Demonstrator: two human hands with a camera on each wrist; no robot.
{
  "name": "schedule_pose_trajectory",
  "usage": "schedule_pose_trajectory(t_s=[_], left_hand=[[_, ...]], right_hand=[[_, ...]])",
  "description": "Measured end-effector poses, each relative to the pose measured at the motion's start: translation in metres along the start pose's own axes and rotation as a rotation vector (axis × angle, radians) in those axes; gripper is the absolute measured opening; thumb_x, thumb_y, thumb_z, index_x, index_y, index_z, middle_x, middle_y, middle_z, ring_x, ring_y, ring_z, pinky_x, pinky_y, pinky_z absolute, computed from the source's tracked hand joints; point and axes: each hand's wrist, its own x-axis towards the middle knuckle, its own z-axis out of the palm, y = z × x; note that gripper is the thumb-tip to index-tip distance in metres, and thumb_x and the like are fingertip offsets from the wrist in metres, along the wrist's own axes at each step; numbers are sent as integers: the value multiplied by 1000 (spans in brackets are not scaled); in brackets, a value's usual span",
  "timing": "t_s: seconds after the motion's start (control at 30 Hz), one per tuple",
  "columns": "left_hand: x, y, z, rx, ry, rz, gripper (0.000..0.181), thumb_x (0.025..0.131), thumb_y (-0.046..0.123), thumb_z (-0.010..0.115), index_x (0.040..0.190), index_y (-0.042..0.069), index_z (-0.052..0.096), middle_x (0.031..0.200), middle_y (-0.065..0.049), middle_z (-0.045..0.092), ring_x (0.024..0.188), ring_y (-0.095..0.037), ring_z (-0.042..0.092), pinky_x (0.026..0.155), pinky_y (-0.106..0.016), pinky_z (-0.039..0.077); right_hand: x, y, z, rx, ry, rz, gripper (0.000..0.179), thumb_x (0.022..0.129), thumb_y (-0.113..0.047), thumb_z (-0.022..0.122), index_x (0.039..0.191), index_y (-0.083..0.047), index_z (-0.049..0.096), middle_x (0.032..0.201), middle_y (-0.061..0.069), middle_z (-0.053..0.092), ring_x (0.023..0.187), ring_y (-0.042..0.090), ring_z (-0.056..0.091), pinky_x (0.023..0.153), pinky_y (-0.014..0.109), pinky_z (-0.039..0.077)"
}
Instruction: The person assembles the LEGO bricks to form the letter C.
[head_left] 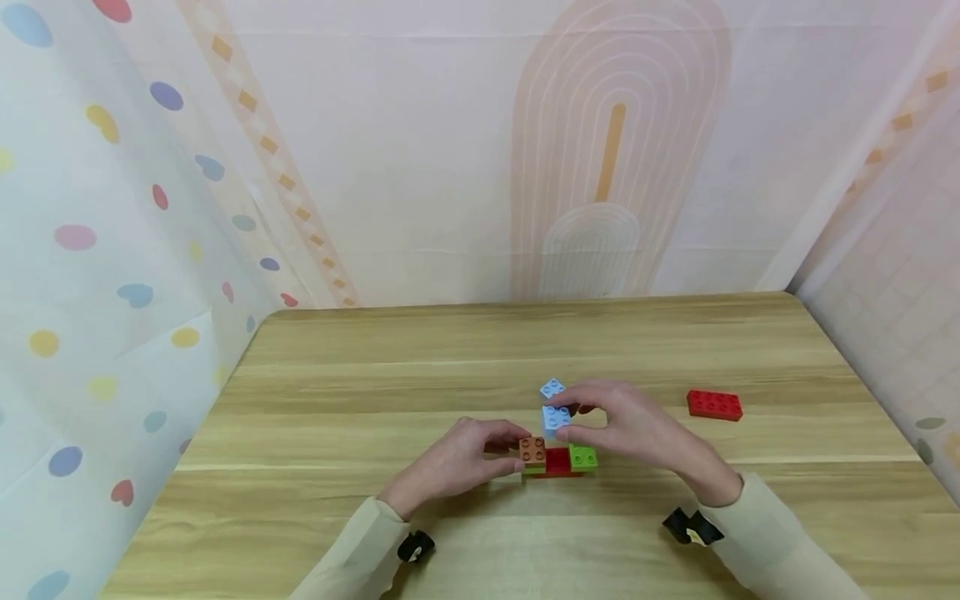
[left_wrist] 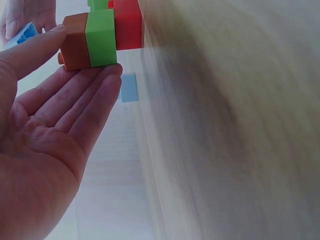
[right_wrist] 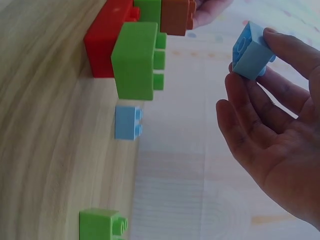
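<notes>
Between the thumb and fingers of my right hand (head_left: 618, 421) is a light blue toy brick (head_left: 556, 419), held up in the air over the assembled bricks. In the right wrist view that blue brick (right_wrist: 252, 51) tilts, its hollow underside partly showing. My left hand (head_left: 468, 457) pinches a brown brick (head_left: 532, 450) stacked on a green brick (left_wrist: 101, 37), steadying the left end of the build. Both sit on a long red brick (head_left: 558, 461). At its right end stands another green brick (head_left: 582, 457), and the red middle between them is bare.
Just behind the hands lies a second light blue brick (head_left: 552, 388) on the wooden table (head_left: 375, 367). A separate red brick (head_left: 714, 405) rests to the right. In the right wrist view, a loose green brick (right_wrist: 100, 225) stands farther off. Patterned cloth (head_left: 420, 167) hangs behind the table.
</notes>
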Motion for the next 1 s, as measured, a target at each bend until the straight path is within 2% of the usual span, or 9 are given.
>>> schedule_pose_trajectory(t_s=[0.13, 0.4, 0.53, 0.8, 1.0], left_hand=[[0, 0, -1, -2, 2, 5, 33, 94, 23, 71, 124, 11, 66, 114, 4, 69, 99, -3, 63, 88, -23, 52], [1, 0, 0, -15, 6, 7, 32, 94, 21, 71, 123, 11, 67, 115, 4, 69, 100, -5, 64, 88, -23, 52], [-1, -1, 1, -32, 3, 3, 33, 93, 22, 72, 123, 11, 67, 115, 4, 69, 100, -5, 64, 88, -22, 52], [-2, -3, 1, -58, 16, 45, 30, 93, 19, 72, 121, 10, 67, 113, 4, 69, 99, -7, 65, 87, -22, 53], [-3, -5, 1, -87, 15, 61, 30, 94, 20, 71, 122, 10, 67, 116, 2, 69, 100, -8, 66, 86, -22, 53]], right_hand=[[3, -2, 4, 7, 1, 3, 38, 91, -37, 72, 122, -16, 69, 113, -2, 67, 96, 19, 63, 78, 41, 57], [6, -3, 12, 35, -2, -34, 36, 91, -32, 73, 123, -15, 68, 113, -4, 66, 98, 16, 62, 82, 43, 57], [6, -3, 17, 18, 1, -62, 35, 92, -31, 73, 122, -14, 69, 114, -5, 67, 99, 12, 62, 84, 42, 57], [7, -5, 24, 21, 8, -53, 35, 90, -30, 75, 121, -16, 69, 110, -12, 67, 98, 6, 61, 84, 31, 54], [9, -6, 29, 11, 0, -37, 36, 90, -29, 76, 122, -15, 68, 110, -11, 67, 98, 6, 61, 83, 34, 55]])
